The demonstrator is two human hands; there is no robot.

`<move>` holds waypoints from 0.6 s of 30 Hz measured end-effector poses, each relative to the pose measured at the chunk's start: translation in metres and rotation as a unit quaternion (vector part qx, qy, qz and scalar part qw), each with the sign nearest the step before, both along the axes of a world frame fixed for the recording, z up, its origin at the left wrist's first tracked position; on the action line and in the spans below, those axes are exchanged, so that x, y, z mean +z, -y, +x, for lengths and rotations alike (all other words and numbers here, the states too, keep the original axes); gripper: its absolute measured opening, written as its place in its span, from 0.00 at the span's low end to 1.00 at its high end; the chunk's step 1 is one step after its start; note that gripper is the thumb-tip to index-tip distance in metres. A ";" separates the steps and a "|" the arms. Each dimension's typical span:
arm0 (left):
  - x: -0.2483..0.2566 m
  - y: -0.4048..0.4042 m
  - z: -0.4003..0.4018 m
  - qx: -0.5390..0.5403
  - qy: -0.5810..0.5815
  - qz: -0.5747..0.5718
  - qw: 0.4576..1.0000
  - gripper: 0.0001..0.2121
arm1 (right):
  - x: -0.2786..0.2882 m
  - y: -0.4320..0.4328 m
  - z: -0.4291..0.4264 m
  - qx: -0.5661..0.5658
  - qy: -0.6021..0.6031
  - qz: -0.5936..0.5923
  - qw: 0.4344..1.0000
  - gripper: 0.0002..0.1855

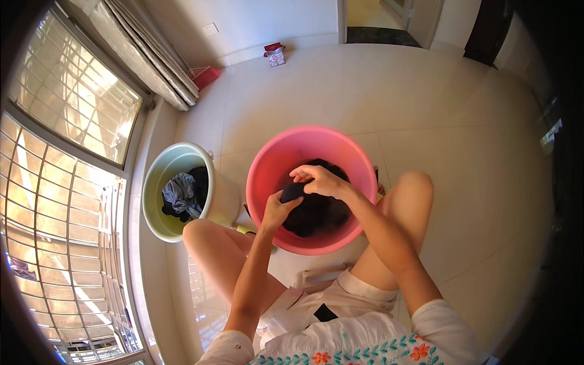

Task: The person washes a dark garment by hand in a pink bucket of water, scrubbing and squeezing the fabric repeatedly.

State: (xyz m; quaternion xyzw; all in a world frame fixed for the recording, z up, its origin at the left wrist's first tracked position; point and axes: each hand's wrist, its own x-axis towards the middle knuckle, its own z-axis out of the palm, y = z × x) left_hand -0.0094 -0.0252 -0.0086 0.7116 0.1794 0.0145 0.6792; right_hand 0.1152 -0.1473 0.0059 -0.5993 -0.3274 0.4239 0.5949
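Between my knees stands a large pink plastic tub (pixel 269 155) holding dark wet-looking cloth (pixel 310 216). Above that cloth, inside the rim, my left hand (pixel 279 210) grips a dark navy piece of fabric (pixel 293 192), thumb on its near side. My right hand (pixel 321 180) is at the upper right edge of the same piece, with curled fingers partly apart; whether it pinches the fabric cannot be told. To the left, a pale green plastic bucket (pixel 155 171) contains blue-grey cloth (pixel 180 191) and black cloth (pixel 199 178).
A barred window (pixel 54 237) and a gathered curtain (pixel 141 50) are on the left. Near the far wall lie a red dustpan-like object (pixel 206 77) and a small red and white bag or box (pixel 275 55). Part of a light stool (pixel 315 276) shows under me on the tiled floor (pixel 456 182).
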 end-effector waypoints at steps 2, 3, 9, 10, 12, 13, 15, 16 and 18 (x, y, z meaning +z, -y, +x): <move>0.007 0.002 -0.001 0.029 0.006 -0.094 0.995 0.11 | -0.007 0.007 0.003 0.061 0.074 -0.039 0.995 0.26; 0.014 0.003 -0.002 0.029 0.022 -0.151 0.988 0.11 | -0.009 0.008 0.001 0.092 0.111 -0.056 0.988 0.29; 0.013 -0.005 -0.016 -0.016 0.094 -0.405 0.909 0.18 | -0.066 0.007 -0.004 0.028 0.111 -0.128 0.985 0.15; 0.017 -0.001 -0.015 0.016 0.064 -0.448 0.892 0.20 | -0.066 0.009 0.001 -0.004 0.062 -0.149 0.987 0.14; 0.007 -0.007 -0.013 0.049 0.002 -0.514 0.856 0.24 | -0.058 0.010 0.006 -0.145 -0.008 -0.098 0.985 0.16; -0.007 -0.011 -0.010 0.073 0.004 -0.508 0.859 0.23 | -0.050 0.009 0.009 -0.202 -0.034 -0.081 0.975 0.18; -0.031 -0.008 -0.002 0.117 0.003 -0.497 0.860 0.22 | -0.035 0.003 0.005 -0.245 0.039 0.029 0.968 0.21; -0.032 -0.006 -0.001 0.145 -0.002 -0.494 0.857 0.18 | -0.023 -0.002 0.000 -0.262 0.074 0.083 0.959 0.22; -0.060 -0.013 0.005 0.170 -0.028 -0.501 0.848 0.16 | -0.012 -0.005 -0.009 -0.185 0.095 0.054 0.977 0.22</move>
